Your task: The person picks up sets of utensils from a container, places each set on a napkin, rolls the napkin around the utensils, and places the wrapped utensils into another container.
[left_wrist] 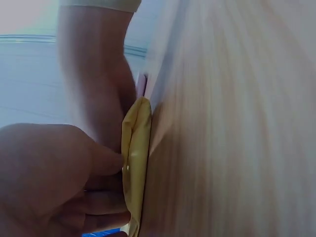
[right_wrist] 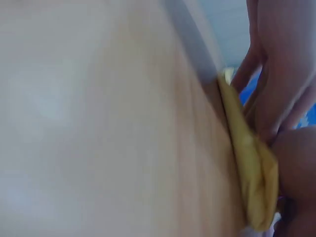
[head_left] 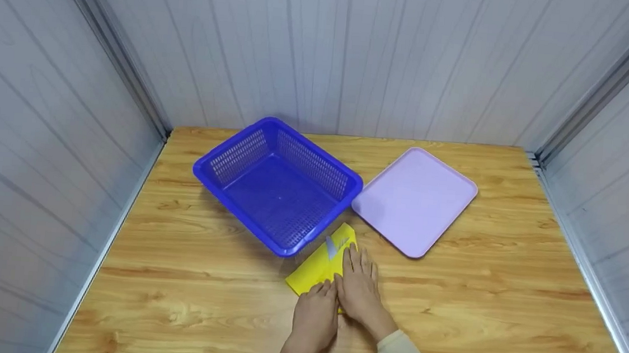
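Observation:
A folded yellow piece (head_left: 316,266), soft-looking with a grey and white print, lies on the wooden table near my hands. My left hand (head_left: 316,314) touches its near edge, with the thumb and fingertips against the upper side. Flat on its right part rests my right hand (head_left: 360,289), fingers extended forward. The two hands meet at the thumbs. From the side, the left wrist view shows a rounded, layered edge on the yellow piece (left_wrist: 136,158). In the right wrist view the yellow piece (right_wrist: 249,163) lies low on the table, partly covered by the hands.
A blue plastic basket (head_left: 217,194) with perforated sides stands just beyond the yellow piece, to the left. Behind on the right lies a pink tray (head_left: 416,201), close to the basket's corner. Pale panel walls (head_left: 346,55) enclose the table (head_left: 198,302) at the back and sides.

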{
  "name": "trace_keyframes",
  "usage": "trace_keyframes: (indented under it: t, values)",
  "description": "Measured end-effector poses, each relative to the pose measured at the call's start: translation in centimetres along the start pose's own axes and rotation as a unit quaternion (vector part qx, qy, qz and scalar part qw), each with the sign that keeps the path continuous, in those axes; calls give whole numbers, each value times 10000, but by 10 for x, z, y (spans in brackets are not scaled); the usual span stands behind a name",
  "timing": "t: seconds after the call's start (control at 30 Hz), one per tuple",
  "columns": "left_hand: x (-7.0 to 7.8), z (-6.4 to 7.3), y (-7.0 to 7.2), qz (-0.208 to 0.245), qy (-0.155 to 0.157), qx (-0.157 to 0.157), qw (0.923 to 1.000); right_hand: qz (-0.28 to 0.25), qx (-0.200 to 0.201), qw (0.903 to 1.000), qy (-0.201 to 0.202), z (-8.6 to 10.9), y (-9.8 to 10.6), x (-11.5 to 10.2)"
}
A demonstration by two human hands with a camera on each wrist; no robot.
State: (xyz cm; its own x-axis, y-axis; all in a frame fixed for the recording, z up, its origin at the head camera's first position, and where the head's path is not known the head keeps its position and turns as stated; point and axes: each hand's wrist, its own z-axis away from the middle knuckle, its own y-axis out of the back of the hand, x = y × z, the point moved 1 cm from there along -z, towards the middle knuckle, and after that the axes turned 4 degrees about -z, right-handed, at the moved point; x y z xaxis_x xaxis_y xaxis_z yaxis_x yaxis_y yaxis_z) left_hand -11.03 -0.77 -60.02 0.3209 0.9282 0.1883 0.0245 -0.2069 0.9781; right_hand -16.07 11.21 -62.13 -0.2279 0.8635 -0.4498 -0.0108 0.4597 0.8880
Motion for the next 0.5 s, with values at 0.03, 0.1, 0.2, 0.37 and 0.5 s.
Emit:
trace_keyframes:
  t: [0.03, 0.1, 0.2, 0.37, 0.5]
  values:
    - [-1, -2, 0, -4, -4, -12, 10000, 76, -145, 9999, -33, -4, 0, 3]
    - [-1, -5, 1, -27, -13, -30, 10000, 171, -286, 9994, -92, -14, 0, 9]
    - [-2, -6, 1, -77, -48, -40, 10000, 283, -333, 9989, -192, -26, 1, 15]
    - [-4, -4, 1, -65, -88, 30, 9999, 262, -468, 9981, -295, -34, 0, 17]
    - [-5, -5, -2, -111, -49, 349, 9993, 270, -470, 9977, -397, -33, 0, 17]
